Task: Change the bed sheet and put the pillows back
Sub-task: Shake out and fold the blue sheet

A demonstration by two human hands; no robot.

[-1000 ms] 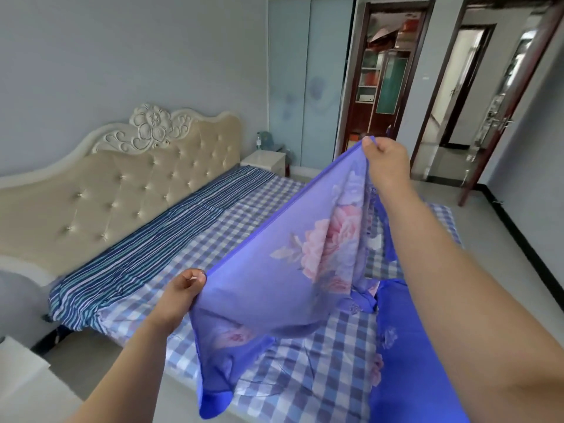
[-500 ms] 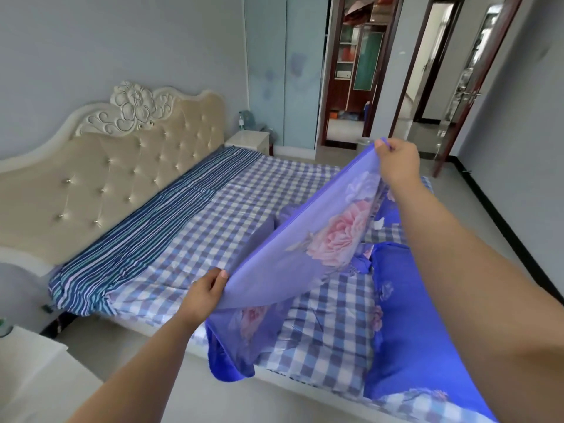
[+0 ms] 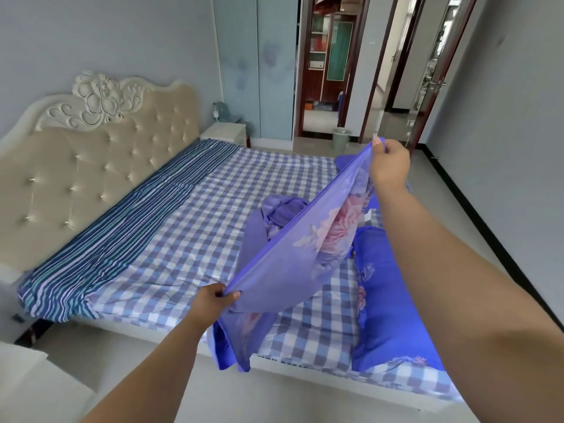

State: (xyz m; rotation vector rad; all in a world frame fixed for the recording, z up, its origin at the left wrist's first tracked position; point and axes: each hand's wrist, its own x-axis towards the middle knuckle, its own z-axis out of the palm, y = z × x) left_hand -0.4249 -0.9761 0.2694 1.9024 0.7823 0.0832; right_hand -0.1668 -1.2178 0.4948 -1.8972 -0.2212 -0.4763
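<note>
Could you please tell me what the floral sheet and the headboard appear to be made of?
Floral sheet: thin, soft woven fabric, perhaps cotton or polyester; it drapes and light shows through. Headboard: beige button-tufted padding, probably faux leather, under glossy cream carved trim.

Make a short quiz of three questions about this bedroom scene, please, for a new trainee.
1. True or false: both hands pinch the same edge of the purple floral sheet.
2. Which hand is raised higher and farther over the bed? A. left hand B. right hand
3. What pattern covers the strip along the headboard?

Key:
1. True.
2. B.
3. Dark blue stripes; the rest of the bed is blue and white check.
</note>
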